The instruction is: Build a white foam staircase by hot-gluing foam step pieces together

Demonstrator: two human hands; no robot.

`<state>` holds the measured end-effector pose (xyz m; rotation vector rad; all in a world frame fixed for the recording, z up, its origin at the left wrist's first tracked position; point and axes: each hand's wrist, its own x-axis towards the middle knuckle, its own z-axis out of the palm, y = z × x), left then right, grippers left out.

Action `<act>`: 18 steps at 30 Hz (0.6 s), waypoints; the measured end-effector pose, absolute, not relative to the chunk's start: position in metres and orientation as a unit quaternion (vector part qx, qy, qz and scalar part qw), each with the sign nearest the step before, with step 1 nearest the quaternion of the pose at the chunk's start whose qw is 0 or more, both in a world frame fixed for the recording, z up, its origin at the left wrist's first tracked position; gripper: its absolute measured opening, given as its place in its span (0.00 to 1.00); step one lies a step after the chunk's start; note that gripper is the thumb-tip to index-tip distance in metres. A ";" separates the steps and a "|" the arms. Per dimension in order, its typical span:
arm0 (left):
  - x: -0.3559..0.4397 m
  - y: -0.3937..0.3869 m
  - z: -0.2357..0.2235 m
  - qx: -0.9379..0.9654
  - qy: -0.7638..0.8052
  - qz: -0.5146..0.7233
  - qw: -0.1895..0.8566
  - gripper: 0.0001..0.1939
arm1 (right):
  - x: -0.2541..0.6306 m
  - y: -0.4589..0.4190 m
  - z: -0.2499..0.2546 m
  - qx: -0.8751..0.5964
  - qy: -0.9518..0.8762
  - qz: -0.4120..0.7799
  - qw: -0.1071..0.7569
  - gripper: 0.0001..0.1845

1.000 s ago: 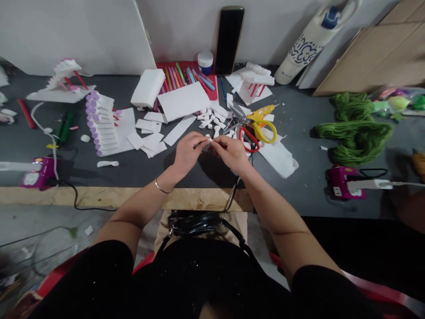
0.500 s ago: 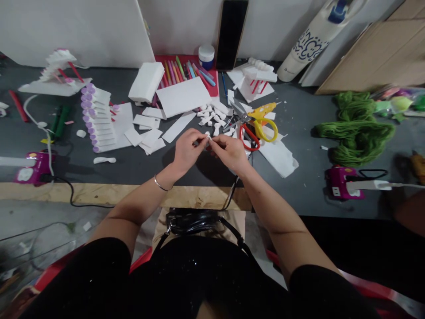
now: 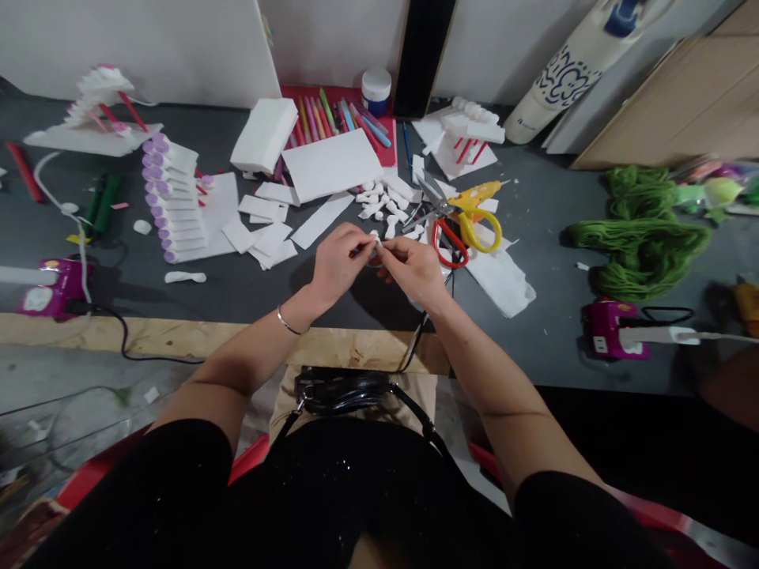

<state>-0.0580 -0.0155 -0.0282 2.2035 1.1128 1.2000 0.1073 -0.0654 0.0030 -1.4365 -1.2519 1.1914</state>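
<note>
Monitoring through the head camera, I register both bare hands at the near middle of the dark bench (image 3: 534,221). The left hand (image 3: 339,265) has its thumb and forefinger pinched narrow on a small white piece (image 3: 375,239). The right hand (image 3: 418,273) meets it from the other side, thumb and forefinger likewise drawn together on the piece. The piece sits between the two sets of fingertips, above the bench; the fingers hide most of its outline, so I cannot tell its full shape.

Just beyond the hands lies a heap of small white pieces (image 3: 385,201). Scissors (image 3: 443,209) with red and yellow handles rest near the right hand. Flat white strips (image 3: 273,241) overlap left of the left hand. Farther left, I locate a lilac-tipped white assembly (image 3: 183,209) and, nearer the bench edge, a single waisted white piece (image 3: 185,277). Green yarn (image 3: 646,237) lies well apart on the right.
</note>
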 end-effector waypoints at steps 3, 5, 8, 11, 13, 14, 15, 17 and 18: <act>-0.057 -0.013 -0.031 0.809 0.358 0.453 0.114 0.13 | 0.105 -0.066 0.000 -0.577 -0.502 0.467 0.444 0.23; -0.056 -0.012 -0.033 0.820 0.332 0.463 0.061 0.15 | 0.105 -0.066 -0.001 -0.578 -0.500 0.455 0.456 0.20; -0.055 -0.011 -0.034 0.832 0.322 0.452 0.003 0.15 | 0.105 -0.065 -0.003 -0.583 -0.500 0.445 0.461 0.15; -0.054 -0.011 -0.036 0.844 0.326 0.425 -0.029 0.17 | 0.107 -0.064 -0.005 -0.591 -0.499 0.439 0.457 0.12; -0.054 -0.012 -0.038 0.852 0.332 0.404 -0.038 0.18 | 0.107 -0.063 -0.006 -0.595 -0.499 0.435 0.455 0.11; -0.054 -0.012 -0.039 0.854 0.333 0.398 -0.039 0.18 | 0.108 -0.063 -0.006 -0.596 -0.499 0.432 0.456 0.11; -0.054 -0.012 -0.039 0.855 0.332 0.396 -0.038 0.18 | 0.108 -0.063 -0.007 -0.597 -0.501 0.427 0.459 0.11; -0.054 -0.013 -0.040 0.857 0.320 0.402 -0.037 0.17 | 0.109 -0.062 -0.008 -0.599 -0.507 0.410 0.465 0.12; -0.053 -0.014 -0.040 0.858 0.314 0.405 -0.034 0.17 | 0.110 -0.062 -0.008 -0.602 -0.513 0.399 0.465 0.13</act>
